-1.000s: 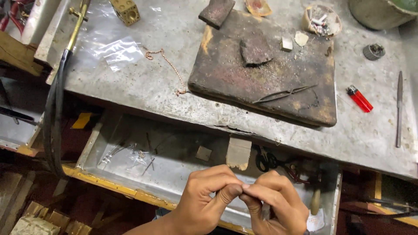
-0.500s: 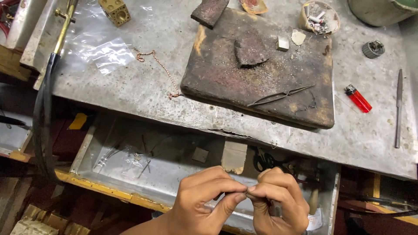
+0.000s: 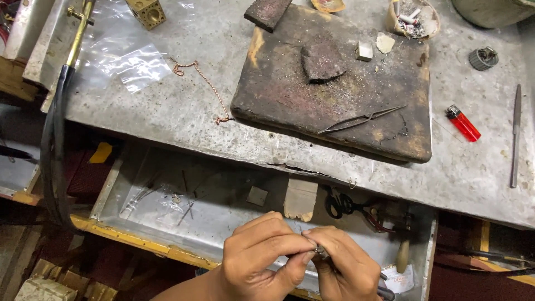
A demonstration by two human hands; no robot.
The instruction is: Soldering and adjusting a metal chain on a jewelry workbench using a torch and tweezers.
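Head view shows two hands low in the picture, pressed close together over an open drawer (image 3: pixel 167 223). The left hand (image 3: pixel 262 262) and the right hand (image 3: pixel 348 270) touch at the fingertips, and both pinch one tiny metal piece (image 3: pixel 321 252) between them (it is too small to tell what it is). So the piece sits right where the two hands meet, above the front edge of the drawer.

In the drawer lie one pair of black scissors (image 3: pixel 343 205), one small grey square (image 3: pixel 257 195), one pale wood block (image 3: pixel 301 199) at the back edge, and one clear little bag (image 3: pixel 161 199).

Above the drawer is the grey worktop (image 3: pixel 184 111). On it rests one big dark burnt board (image 3: pixel 334 89). One pair of thin tweezers (image 3: pixel 361 119) lies on the board, along with one dark flat chunk (image 3: pixel 322 61) and two small pale bits (image 3: pixel 364 51). One more dark chunk (image 3: pixel 267 12) pokes off the top corner of the board.

To the left of the board lies one thin copper chain (image 3: pixel 203 81), just beside one clear plastic bag (image 3: pixel 139 64). One brass cube with holes (image 3: pixel 146 11) sits near the top. One brass torch with a black hose (image 3: pixel 67 72) runs down the left side.

To the right of the board lie one red lighter (image 3: pixel 462 122) and one long grey file (image 3: pixel 515 134), well apart from each other. One small round bowl (image 3: pixel 412 17) stands at the top.
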